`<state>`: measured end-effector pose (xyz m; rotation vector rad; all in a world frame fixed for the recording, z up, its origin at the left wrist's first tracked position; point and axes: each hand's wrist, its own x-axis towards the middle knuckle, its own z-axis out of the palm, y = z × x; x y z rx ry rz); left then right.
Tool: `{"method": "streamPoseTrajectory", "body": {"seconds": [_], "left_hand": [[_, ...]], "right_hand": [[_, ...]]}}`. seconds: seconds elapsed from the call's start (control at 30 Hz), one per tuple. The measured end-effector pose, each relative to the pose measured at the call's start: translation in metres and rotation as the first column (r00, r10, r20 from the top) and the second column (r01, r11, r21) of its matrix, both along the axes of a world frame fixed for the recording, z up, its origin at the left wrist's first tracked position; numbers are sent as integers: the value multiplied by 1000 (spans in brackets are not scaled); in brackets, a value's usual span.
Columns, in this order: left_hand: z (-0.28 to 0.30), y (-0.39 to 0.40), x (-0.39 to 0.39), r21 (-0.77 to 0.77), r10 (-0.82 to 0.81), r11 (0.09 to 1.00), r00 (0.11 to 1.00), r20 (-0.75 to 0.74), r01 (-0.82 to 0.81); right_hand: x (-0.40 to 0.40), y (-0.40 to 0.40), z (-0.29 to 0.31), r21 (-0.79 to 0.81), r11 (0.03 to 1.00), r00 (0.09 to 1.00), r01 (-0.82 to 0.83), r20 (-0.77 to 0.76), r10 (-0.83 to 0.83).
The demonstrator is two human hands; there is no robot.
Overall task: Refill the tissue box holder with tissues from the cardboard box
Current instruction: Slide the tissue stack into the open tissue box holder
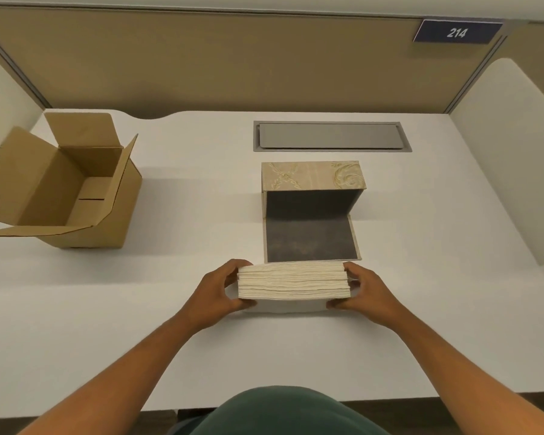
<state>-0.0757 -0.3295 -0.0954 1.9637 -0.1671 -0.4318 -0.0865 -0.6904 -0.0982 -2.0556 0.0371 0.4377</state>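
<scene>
Tissues (294, 281): one stack, gripped at its ends by the left hand (225, 290) and right hand (363, 293), just in front of one open holder (311, 211). One empty cardboard box (63, 186) stands far left on the desk (421, 324).

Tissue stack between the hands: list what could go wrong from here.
1. The tissue stack is loose sheets, gripped only at its ends by the left hand and right hand; the middle may sag or fan out.
2. The tissue box holder opening looks barely wider than the stack, so edges could catch and crumple.
3. Its open flap lies in the path; pushing may shift the holder.
</scene>
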Motion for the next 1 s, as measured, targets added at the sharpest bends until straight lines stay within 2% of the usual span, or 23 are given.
{"method": "streamPoseTrajectory", "body": {"seconds": [0.17, 0.3, 0.43, 0.63, 0.83, 1.0], "left_hand": [[11, -2, 16, -223, 72, 965, 954, -290, -140], [26, -25, 36, -316, 120, 917, 924, -362, -243], [34, -52, 61, -339, 178, 880, 893, -413, -332], [21, -85, 91, -281, 324, 842, 848, -420, -461], [3, -90, 97, -179, 420, 828, 799, -431, -532], [4, -92, 95, -137, 453, 830, 796, -402, -541]], "right_hand": [[9, -16, 15, 208, 976, 991, 61, -133, -33], [28, -23, 27, 326, 922, 967, 211, -207, -148], [57, -25, 26, 347, 869, 926, 353, -265, -270], [85, -24, 14, 281, 796, 836, 537, -306, -456], [91, -19, 5, 136, 823, 825, 551, -239, -513], [92, -16, 2, -38, 850, 841, 525, -131, -525]]}}
